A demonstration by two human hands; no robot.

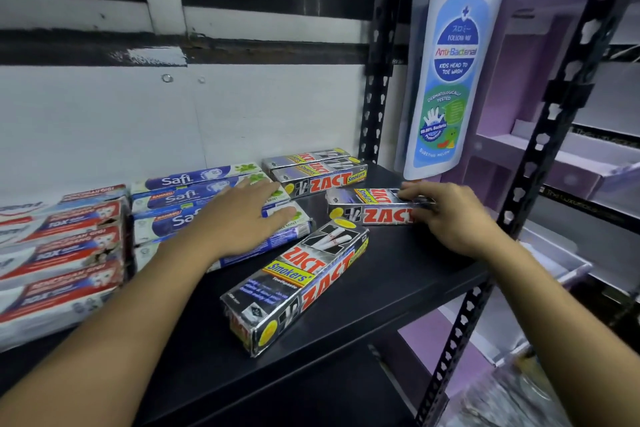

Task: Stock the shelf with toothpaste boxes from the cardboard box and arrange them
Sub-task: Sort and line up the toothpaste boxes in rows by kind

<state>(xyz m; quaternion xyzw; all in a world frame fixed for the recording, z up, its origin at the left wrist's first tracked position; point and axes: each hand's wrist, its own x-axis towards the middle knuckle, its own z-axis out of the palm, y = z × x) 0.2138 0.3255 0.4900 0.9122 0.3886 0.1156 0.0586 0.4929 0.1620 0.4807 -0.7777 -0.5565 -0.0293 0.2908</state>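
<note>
Black box (pixel 374 215), gripped in our right hand (pixel 446 213), blue boxes (pixel 180 199) under our spread left hand (pixel 242 218): we should slide it flush against the back stack (pixel 318 172).

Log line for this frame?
left hand: flat on Safi boxes | right hand: holds right Zact box | front Zact box: askew on shelf

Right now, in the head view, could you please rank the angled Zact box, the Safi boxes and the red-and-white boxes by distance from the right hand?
1. Angled Zact box, at the front, just left of the right hand.
2. Safi boxes, middle, under the left hand.
3. Red-and-white boxes, far left.
</note>
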